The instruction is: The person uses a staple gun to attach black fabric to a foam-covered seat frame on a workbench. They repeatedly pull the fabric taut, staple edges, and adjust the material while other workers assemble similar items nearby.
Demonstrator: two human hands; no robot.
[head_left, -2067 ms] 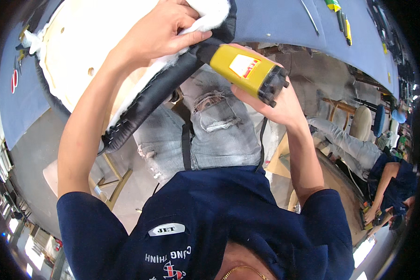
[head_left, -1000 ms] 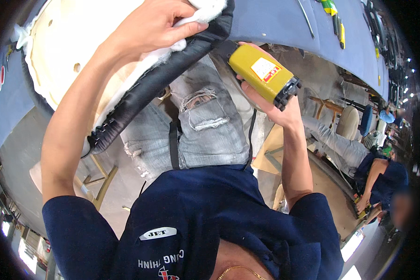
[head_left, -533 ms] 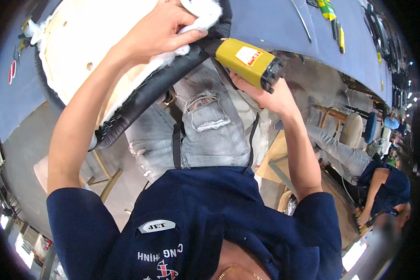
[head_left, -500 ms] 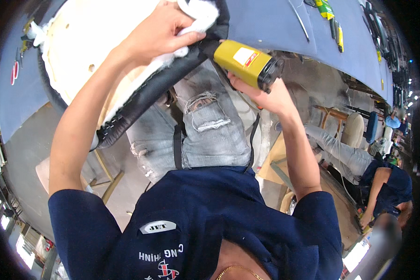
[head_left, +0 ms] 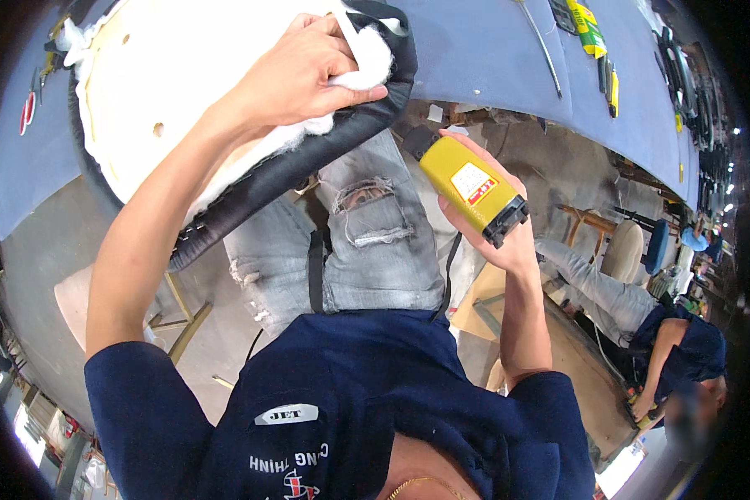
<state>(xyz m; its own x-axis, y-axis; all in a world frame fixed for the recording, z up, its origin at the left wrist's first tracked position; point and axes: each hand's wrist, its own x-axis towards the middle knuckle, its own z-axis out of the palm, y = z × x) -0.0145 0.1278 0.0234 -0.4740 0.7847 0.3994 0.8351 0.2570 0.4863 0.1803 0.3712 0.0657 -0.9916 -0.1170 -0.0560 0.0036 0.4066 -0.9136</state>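
A padded seat panel [head_left: 158, 92] with a pale board face and a black cover [head_left: 267, 177] folded round its rim lies at the upper left. At its far right corner my left hand [head_left: 304, 71] is closed on white batting [head_left: 373, 62], fingers curled into it and thumb reaching onto the black cover. My right hand [head_left: 496, 237] is wrapped round a yellow staple gun [head_left: 462, 179] with a black end cap. The gun's dark nose points toward the panel's corner but is apart from it. The gun hides part of my right fingers.
A blue-grey table [head_left: 492, 58] bears a long thin rod [head_left: 542, 50], a green-yellow packet [head_left: 587, 32], a yellow-handled tool [head_left: 613, 93] and red-handled scissors [head_left: 28, 112]. At the right, another person [head_left: 683, 342] bends over a wooden frame [head_left: 558, 358]. A wooden leg frame [head_left: 187, 329] stands lower left.
The staple gun has drawn back from the panel's edge, toward me and to the right. My left hand has moved slightly right at the corner, still on the batting.
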